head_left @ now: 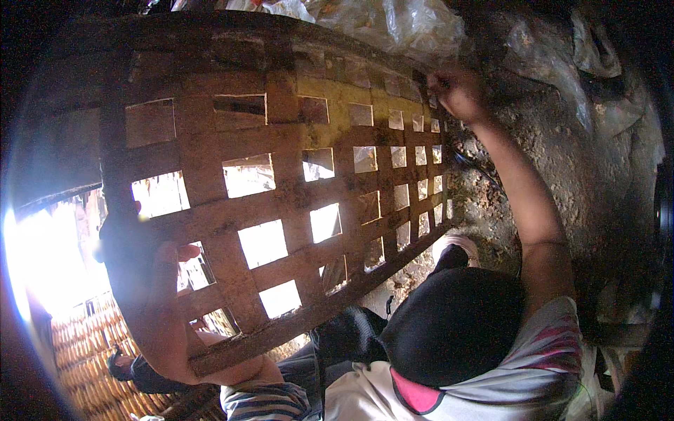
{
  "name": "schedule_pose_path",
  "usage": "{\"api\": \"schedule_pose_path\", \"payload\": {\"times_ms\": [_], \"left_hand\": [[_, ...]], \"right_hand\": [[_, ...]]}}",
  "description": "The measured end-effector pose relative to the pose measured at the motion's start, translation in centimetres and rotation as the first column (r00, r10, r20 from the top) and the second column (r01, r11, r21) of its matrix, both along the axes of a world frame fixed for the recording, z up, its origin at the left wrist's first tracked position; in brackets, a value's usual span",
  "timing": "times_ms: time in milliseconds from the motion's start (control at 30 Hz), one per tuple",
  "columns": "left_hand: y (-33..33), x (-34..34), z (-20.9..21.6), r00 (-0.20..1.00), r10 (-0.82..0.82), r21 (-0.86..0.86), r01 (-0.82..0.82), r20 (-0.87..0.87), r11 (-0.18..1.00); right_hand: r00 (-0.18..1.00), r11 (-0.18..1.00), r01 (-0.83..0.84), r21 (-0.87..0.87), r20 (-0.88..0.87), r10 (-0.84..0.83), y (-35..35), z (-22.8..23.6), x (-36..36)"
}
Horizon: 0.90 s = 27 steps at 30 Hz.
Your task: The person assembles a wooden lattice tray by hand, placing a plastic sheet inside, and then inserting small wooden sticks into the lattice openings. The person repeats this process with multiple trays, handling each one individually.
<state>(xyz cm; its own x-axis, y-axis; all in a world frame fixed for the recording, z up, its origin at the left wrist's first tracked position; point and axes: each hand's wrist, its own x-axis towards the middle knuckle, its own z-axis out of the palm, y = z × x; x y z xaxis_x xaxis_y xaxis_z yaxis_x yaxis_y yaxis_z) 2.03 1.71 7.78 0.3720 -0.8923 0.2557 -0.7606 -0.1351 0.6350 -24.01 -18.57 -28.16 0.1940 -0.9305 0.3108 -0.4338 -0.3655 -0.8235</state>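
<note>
Lattice work fills the middle of the frame: a brown wooden grid panel of crossed slats with square openings (281, 196) stands tilted, daylight showing through the holes; it appears steadied at two opposite ends so that it stays up. The left hand (165, 309), at the lower left, is wrapped around the panel's lower edge, thumb over the front slat, forearm rising from the bottom rim; the right hand (456, 91), at the upper right, is clenched at the panel's far top corner, arm stretched long and nearly straight. Behind it lies a rough earthen wall (562, 161); crumpled clear plastic sheeting (414, 24) sits along the top.
</note>
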Motion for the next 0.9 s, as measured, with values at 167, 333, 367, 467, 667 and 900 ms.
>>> {"api": "schedule_pose_path", "payload": {"times_ms": [167,333,367,467,667,900], "left_hand": [[0.7,-1.0,1.5,1.000,0.015,0.002,-0.015,0.018,1.000],[-0.1,-1.5,1.5,0.998,-0.029,0.056,0.032,-0.061,0.998],[0.1,-1.3,1.9,0.998,-0.028,0.072,0.032,-0.061,0.997],[0.4,-1.0,1.4,0.987,-0.065,0.033,0.070,-0.148,0.997],[0.2,-1.6,2.8,0.986,-0.016,0.088,0.031,-0.168,0.996],[-0.1,-1.1,3.7,0.962,-0.216,0.150,0.242,-0.169,0.959]], "right_hand": [[0.985,0.985,-0.169,0.039,-0.030,0.170,-0.1,6.4,2.1],[0.869,0.998,-0.057,-0.008,0.493,0.054,-1.5,-2.5,4.4],[0.771,0.964,-0.262,0.053,0.612,0.176,-1.6,-2.7,3.7],[0.478,0.720,-0.675,0.163,0.840,0.257,-1.3,-0.8,-1.2],[0.984,0.925,0.049,-0.378,-0.141,-0.110,-0.2,11.3,3.6],[0.949,0.899,-0.012,-0.437,-0.288,-0.128,-1.8,20.0,8.4]]}}
